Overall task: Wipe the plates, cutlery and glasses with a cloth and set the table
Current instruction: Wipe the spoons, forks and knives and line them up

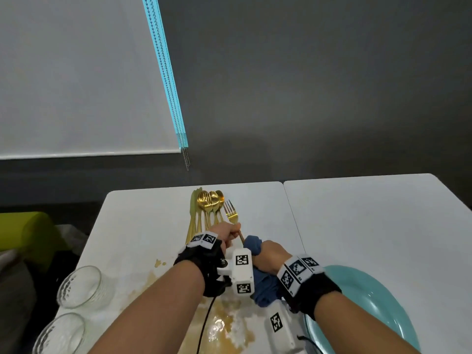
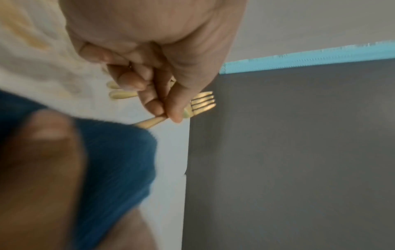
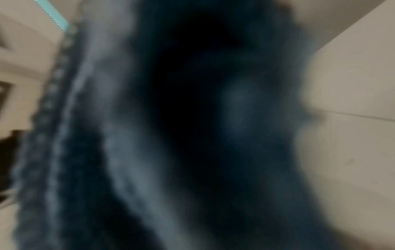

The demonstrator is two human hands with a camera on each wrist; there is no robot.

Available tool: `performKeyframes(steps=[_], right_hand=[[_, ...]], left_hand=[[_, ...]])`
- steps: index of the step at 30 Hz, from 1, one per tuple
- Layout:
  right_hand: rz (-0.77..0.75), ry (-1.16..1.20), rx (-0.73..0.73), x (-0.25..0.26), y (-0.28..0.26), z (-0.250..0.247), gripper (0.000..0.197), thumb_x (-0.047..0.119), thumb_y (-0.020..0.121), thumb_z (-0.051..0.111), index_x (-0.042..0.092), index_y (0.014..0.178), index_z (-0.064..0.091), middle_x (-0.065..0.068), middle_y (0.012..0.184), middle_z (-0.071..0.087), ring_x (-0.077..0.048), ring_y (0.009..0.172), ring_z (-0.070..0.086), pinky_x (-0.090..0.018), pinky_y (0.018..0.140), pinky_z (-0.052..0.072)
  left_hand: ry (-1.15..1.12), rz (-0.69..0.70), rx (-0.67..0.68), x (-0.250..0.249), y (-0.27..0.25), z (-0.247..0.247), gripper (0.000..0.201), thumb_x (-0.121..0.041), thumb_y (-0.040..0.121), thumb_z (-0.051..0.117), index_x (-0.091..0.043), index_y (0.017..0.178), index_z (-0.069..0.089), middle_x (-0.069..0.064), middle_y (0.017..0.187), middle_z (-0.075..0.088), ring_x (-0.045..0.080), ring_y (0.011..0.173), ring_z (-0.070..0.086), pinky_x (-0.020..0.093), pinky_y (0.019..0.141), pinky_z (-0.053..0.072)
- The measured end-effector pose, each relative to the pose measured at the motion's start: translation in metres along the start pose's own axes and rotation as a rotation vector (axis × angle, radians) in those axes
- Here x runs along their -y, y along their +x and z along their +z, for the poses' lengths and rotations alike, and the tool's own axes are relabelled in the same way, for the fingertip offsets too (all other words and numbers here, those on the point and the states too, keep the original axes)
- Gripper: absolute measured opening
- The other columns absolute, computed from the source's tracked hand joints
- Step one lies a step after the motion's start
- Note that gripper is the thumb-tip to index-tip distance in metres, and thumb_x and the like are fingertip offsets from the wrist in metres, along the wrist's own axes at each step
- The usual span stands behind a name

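Observation:
My left hand (image 1: 229, 232) pinches a gold fork (image 1: 231, 213) by its neck, tines pointing away; the left wrist view shows the fork (image 2: 203, 104) between thumb and fingers (image 2: 153, 104). My right hand (image 1: 268, 254) grips a blue cloth (image 1: 251, 245) wrapped round the fork's handle. The cloth (image 2: 115, 160) hides the handle's end, and the cloth (image 3: 171, 135) fills the blurred right wrist view. A pile of gold cutlery (image 1: 207, 208) lies on the white table (image 1: 143, 226) just beyond my left hand.
Two clear glasses (image 1: 81, 286) (image 1: 61, 333) stand at the table's left edge. A teal plate (image 1: 378, 302) sits at the lower right. A brown spill (image 1: 224, 320) stains the table between my arms. A second white table (image 1: 370, 221) adjoins on the right.

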State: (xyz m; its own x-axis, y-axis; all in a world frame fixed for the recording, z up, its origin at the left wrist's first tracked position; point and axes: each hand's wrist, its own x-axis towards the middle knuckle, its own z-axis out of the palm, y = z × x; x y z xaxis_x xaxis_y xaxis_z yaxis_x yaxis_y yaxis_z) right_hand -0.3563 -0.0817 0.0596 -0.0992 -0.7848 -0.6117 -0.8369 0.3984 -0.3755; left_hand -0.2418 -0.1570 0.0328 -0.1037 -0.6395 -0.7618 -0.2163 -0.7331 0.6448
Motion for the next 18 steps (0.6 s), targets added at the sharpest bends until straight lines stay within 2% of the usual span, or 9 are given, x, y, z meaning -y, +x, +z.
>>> performKeyframes(steps=[2, 4, 5, 7, 8, 11, 14, 16, 18], right_hand=[[0.011, -0.012, -0.006, -0.005, 0.005, -0.005, 0.046, 0.036, 0.09, 0.056, 0.002, 0.121, 0.055, -0.014, 0.125, 0.059, -0.027, 0.115, 0.056, -0.026, 0.087, 0.043], [0.036, -0.017, -0.019, -0.012, 0.007, -0.011, 0.048, 0.039, 0.089, 0.058, 0.002, 0.119, 0.057, -0.013, 0.122, 0.06, -0.026, 0.113, 0.057, -0.026, 0.085, 0.043], [0.048, -0.013, -0.02, -0.016, 0.008, -0.014, 0.049, 0.041, 0.088, 0.058, 0.002, 0.118, 0.057, -0.013, 0.121, 0.061, -0.026, 0.112, 0.057, -0.026, 0.082, 0.043], [0.052, -0.009, -0.031, -0.024, 0.008, -0.019, 0.048, 0.041, 0.09, 0.056, 0.001, 0.116, 0.057, -0.015, 0.119, 0.061, -0.026, 0.111, 0.058, -0.026, 0.08, 0.043], [0.048, -0.014, -0.033, -0.026, 0.007, -0.021, 0.046, 0.039, 0.091, 0.055, 0.0, 0.115, 0.058, -0.015, 0.118, 0.062, -0.026, 0.111, 0.058, -0.028, 0.084, 0.044], [0.059, 0.001, -0.046, -0.034, 0.005, -0.026, 0.04, 0.034, 0.093, 0.052, 0.0, 0.113, 0.061, -0.016, 0.116, 0.063, -0.025, 0.109, 0.059, -0.029, 0.09, 0.045], [0.067, 0.028, -0.056, -0.039, 0.002, -0.029, 0.041, 0.034, 0.093, 0.053, 0.0, 0.112, 0.061, -0.015, 0.116, 0.064, -0.025, 0.108, 0.06, -0.029, 0.09, 0.046], [0.061, 0.038, -0.054, -0.041, 0.001, -0.029, 0.038, 0.034, 0.093, 0.053, 0.0, 0.107, 0.062, -0.016, 0.114, 0.064, -0.025, 0.107, 0.06, -0.029, 0.089, 0.046], [0.046, 0.045, -0.052, -0.041, -0.001, -0.028, 0.031, 0.034, 0.092, 0.053, 0.005, 0.097, 0.061, -0.016, 0.112, 0.065, -0.026, 0.106, 0.06, -0.029, 0.086, 0.047]], left_hand=[[0.007, 0.057, -0.082, -0.01, 0.01, -0.017, 0.032, -0.023, 0.094, 0.054, -0.014, 0.064, 0.047, 0.0, 0.058, 0.05, 0.006, 0.046, 0.04, 0.019, 0.047, 0.032], [0.065, 0.097, -0.213, -0.02, 0.013, -0.032, 0.014, -0.023, 0.092, 0.058, -0.01, 0.084, 0.058, 0.007, 0.086, 0.058, 0.011, 0.062, 0.047, 0.012, 0.048, 0.045], [0.135, 0.101, -0.271, -0.019, 0.017, -0.038, 0.021, -0.022, 0.091, 0.059, -0.005, 0.104, 0.061, 0.011, 0.105, 0.061, 0.016, 0.075, 0.056, 0.008, 0.057, 0.049], [0.353, 0.047, -0.376, -0.016, 0.031, -0.046, 0.041, -0.022, 0.091, 0.056, -0.011, 0.13, 0.052, 0.012, 0.127, 0.055, 0.027, 0.106, 0.059, 0.022, 0.089, 0.051], [0.454, 0.088, -0.407, -0.015, 0.033, -0.047, 0.042, -0.021, 0.092, 0.053, -0.018, 0.133, 0.049, 0.011, 0.128, 0.054, 0.029, 0.112, 0.058, 0.028, 0.094, 0.05], [0.628, 0.135, -0.452, -0.012, 0.05, -0.035, 0.04, -0.016, 0.093, 0.046, -0.023, 0.132, 0.047, 0.007, 0.127, 0.054, 0.026, 0.113, 0.056, 0.027, 0.093, 0.046], [0.857, 0.112, -0.441, -0.011, 0.059, -0.027, 0.035, -0.017, 0.091, 0.049, -0.021, 0.125, 0.053, 0.007, 0.126, 0.055, 0.026, 0.114, 0.056, 0.029, 0.096, 0.046], [0.986, 0.078, -0.424, -0.01, 0.054, -0.023, 0.033, -0.015, 0.091, 0.044, -0.017, 0.123, 0.052, 0.011, 0.127, 0.054, 0.03, 0.116, 0.054, 0.039, 0.1, 0.046], [0.965, 0.098, -0.456, -0.01, 0.055, -0.022, 0.031, -0.014, 0.094, 0.04, -0.014, 0.123, 0.051, 0.011, 0.127, 0.055, 0.03, 0.116, 0.055, 0.038, 0.1, 0.046]])
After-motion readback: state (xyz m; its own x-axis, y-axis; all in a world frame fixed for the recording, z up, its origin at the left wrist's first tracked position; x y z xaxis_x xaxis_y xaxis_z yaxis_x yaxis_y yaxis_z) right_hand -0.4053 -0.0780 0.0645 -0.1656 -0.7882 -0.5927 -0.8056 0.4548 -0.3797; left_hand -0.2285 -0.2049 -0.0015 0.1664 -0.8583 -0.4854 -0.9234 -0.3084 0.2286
